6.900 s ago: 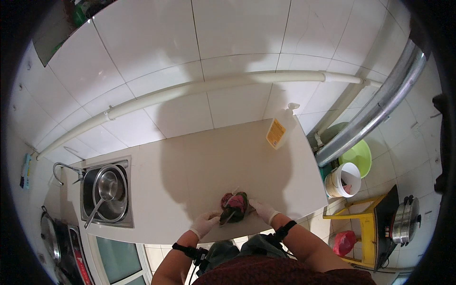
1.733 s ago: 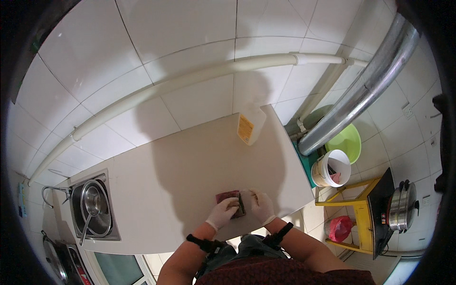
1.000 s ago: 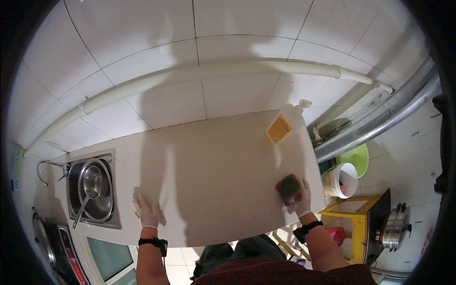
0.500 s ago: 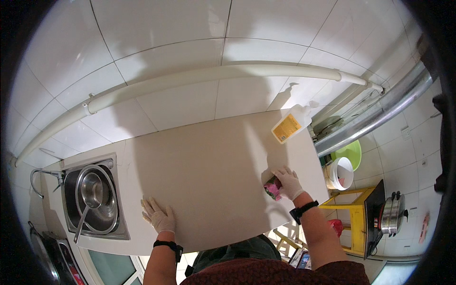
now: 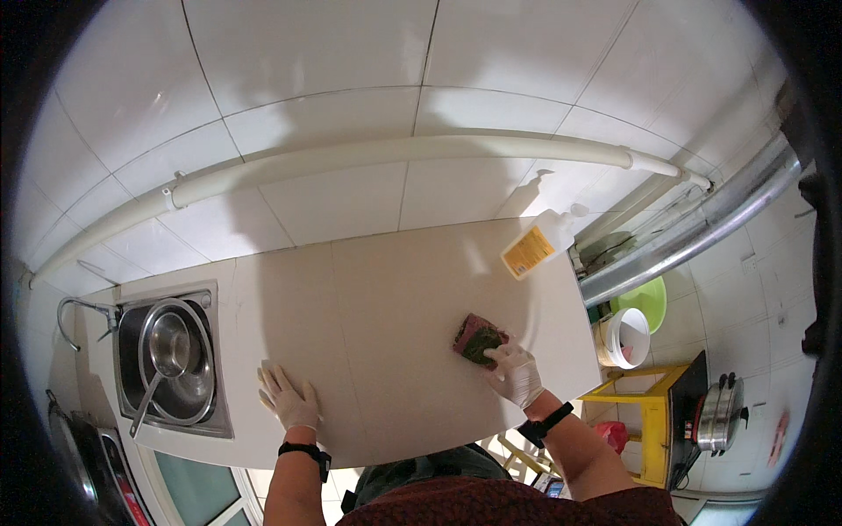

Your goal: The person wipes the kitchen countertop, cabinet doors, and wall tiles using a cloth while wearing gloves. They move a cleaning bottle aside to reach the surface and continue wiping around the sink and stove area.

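Note:
My left hand [image 5: 288, 401], in a thin pale glove, lies on the pale countertop [image 5: 386, 351] with its fingers spread, holding nothing. Farther right, my gloved right hand [image 5: 514, 373] pinches the near right corner of a folded pink and dark-green cleaning cloth [image 5: 474, 338]. The cloth rests against the countertop, partly covered by the fingertips. Beyond it, near the wall, stands a translucent white bottle [image 5: 537, 243] with a yellow-orange label.
At the left a steel sink [image 5: 224, 421] holds a metal basin and a long-handled pan [image 5: 169, 346]. A white pipe [image 5: 395, 152] runs along the tiled wall. Past the counter's right edge are a white bucket [image 5: 603, 344], a green basin [image 5: 653, 298], a yellow stool [image 5: 653, 434] and a steel pot [image 5: 721, 414].
My right hand has moved the cloth left across the countertop, and more of its dark-green face shows. The left hand stays in place. The head view has tilted slightly.

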A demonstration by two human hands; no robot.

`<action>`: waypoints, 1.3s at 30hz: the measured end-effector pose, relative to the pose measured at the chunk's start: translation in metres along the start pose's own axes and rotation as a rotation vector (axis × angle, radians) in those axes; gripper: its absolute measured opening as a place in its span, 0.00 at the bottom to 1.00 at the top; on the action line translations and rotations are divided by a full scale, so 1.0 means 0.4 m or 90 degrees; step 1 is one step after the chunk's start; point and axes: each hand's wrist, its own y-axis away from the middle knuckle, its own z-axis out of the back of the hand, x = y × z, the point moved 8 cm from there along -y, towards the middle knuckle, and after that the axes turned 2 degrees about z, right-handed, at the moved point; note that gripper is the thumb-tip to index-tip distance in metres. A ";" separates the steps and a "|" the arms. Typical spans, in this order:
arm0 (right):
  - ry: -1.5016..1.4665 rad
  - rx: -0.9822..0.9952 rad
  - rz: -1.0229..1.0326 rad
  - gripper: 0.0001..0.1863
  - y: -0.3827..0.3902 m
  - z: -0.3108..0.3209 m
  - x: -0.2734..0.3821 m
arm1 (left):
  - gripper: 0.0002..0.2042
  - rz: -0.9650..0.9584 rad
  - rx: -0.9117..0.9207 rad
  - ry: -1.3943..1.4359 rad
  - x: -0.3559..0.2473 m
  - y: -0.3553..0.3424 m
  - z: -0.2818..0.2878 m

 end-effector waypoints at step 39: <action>-0.075 0.288 0.357 0.29 -0.155 -0.332 0.586 | 0.39 0.016 0.020 0.020 -0.004 -0.001 0.001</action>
